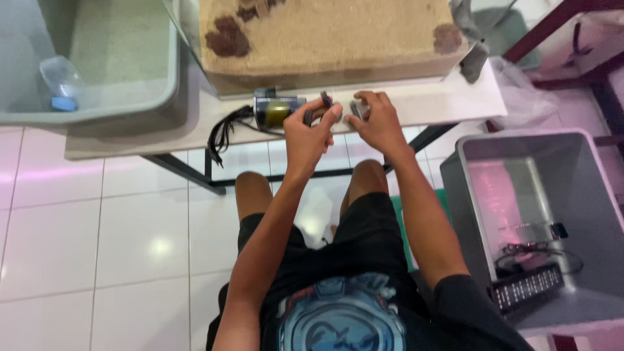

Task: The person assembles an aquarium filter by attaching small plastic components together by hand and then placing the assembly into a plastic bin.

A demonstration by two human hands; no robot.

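Observation:
I sit at a low white table (416, 104). My left hand (311, 133) pinches a small dark grey part (327, 101) between thumb and fingers, just right of a small grey pump body (276, 110) with a yellowish middle and a black cord (224, 130). My right hand (377, 120) grips another small grey part (357, 109) close beside the left hand. Both hands hover at the table's near edge, almost touching each other.
A glass tank (325, 39) with sand and brown rocks stands on the table behind the hands. A grey tub (130, 97) with a plastic bottle (62, 81) is at far left. A grey bin (494, 195) at right holds a black light bar (526, 286) and cables. White tile floor below.

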